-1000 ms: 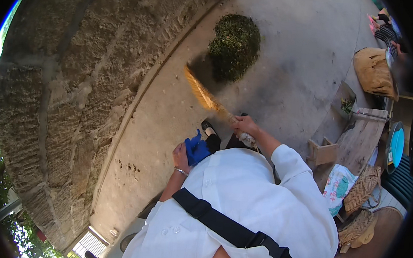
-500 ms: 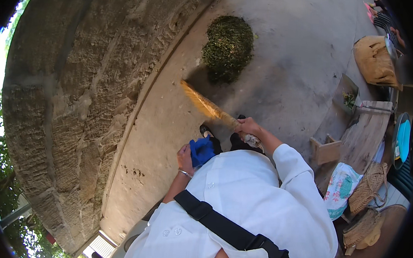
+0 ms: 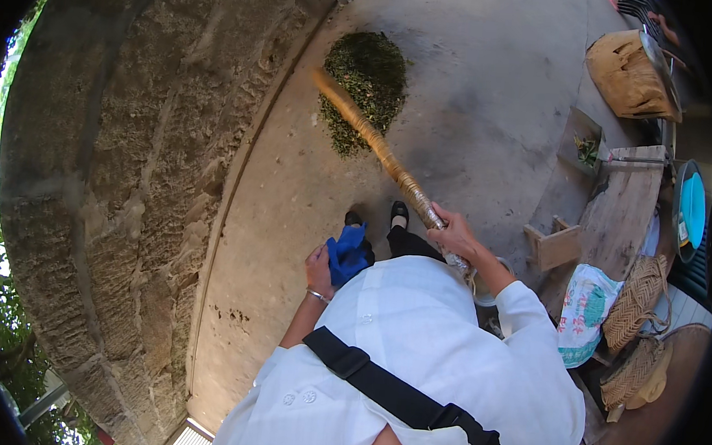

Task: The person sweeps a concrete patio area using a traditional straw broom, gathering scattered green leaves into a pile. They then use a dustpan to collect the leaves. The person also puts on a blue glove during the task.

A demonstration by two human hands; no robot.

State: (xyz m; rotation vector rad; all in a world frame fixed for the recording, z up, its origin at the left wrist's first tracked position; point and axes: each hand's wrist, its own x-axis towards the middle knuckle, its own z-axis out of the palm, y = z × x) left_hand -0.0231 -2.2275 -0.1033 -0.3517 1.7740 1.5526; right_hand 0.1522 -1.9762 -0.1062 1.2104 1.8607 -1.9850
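Observation:
My right hand [image 3: 455,233] is closed round the wrapped handle of a straw broom [image 3: 383,153]. The broom slants away to the far left, and its yellowish tip, slightly blurred, crosses in front of a heap of green leaf clippings [image 3: 375,70] on the floor. Whether the bristles touch the heap, I cannot tell. A crumpled blue cloth [image 3: 347,256] hangs from my left hand [image 3: 319,271], whose fingers are curled in on it beside my waist. Part of the cloth overlaps my left leg.
A rough stone wall [image 3: 123,167] rises along the left. To the right stand a small wooden stool [image 3: 553,246], a wooden bench [image 3: 622,210], a dustpan [image 3: 581,142] with leaves in it, a white printed sack [image 3: 588,312], woven baskets [image 3: 638,301] and a large wooden block [image 3: 632,75].
The broom has swung outward and up, its tip moving from the near side of the heap to in front of it. My right hand has shifted right; the left keeps the cloth.

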